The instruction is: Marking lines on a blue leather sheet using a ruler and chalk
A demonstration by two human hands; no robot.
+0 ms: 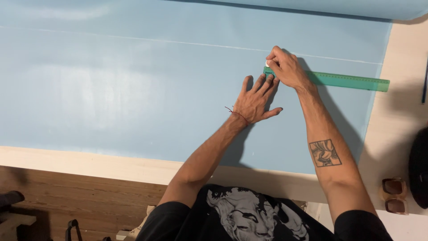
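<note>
**Blue sheet marked along a green ruler at the far edge of the surface**

Pale blue sheet material (133, 89) covers most of a light wooden surface (89, 161), and a person leans over it with both arms stretched forward. The left hand (255, 99) lies flat on the sheet, fingers (263, 85) spread apart, their tips pressing the near end of a translucent green ruler (352, 81). The right hand (287, 68) sits just above that end, its fingers pinched together on a small white marker, likely chalk (267, 64), with its tip at the ruler's end. The ruler runs off to the right, almost to the sheet's edge, below a faint white line (178, 42) already drawn across the blue.

Only one end of the ruler is pinned, so its free end may well swing as the marking hand pushes along it, and the new line could drift out of parallel with the white one. The sheet itself looks unweighted and could creep or ripple under the spread palm. A forearm dragged over fresh chalk would probably smudge it.

Beyond the sheet, the surface shows a bare cream border. A pair of brown-lensed sunglasses (394, 195) rests near its right corner beside a dark rounded object (419, 165), too cropped to identify. Brown wooden floorboards (67, 201) run below.
</note>
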